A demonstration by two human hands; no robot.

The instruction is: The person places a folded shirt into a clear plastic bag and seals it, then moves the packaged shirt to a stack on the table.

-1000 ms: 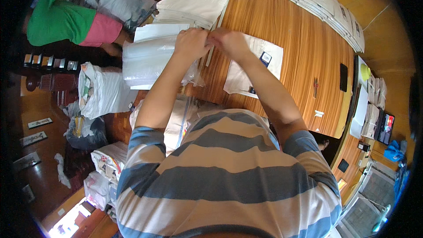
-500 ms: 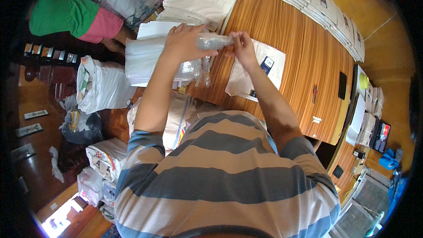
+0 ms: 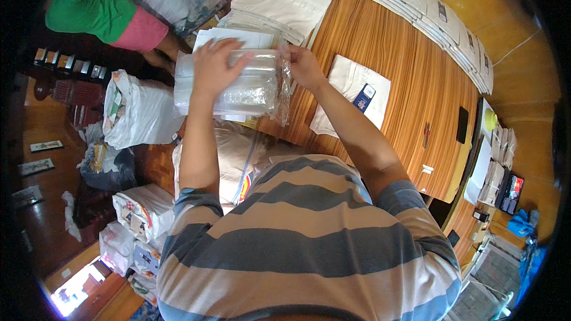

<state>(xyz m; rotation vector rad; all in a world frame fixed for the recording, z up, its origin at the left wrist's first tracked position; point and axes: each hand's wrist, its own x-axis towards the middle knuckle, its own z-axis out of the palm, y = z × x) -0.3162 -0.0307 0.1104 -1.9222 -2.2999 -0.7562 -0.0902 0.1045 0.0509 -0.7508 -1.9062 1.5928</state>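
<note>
Your hands work a clear plastic bag (image 3: 250, 86) above the counter (image 3: 386, 41).
Your left hand (image 3: 215, 66) lies flat and open on it; your right hand (image 3: 303, 64) pinches its edge, a folded cream garment (image 3: 351, 92) just beside.

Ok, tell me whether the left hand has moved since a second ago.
Yes. The left hand has slid left, away from the right hand, and lies flat on the clear plastic bag over the wooden table.

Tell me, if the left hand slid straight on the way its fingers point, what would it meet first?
Probably the right hand, which pinches the clear plastic bag at its far end; the left hand lies flat on that bag, fingers pointing that way. Depth is unclear.
</note>
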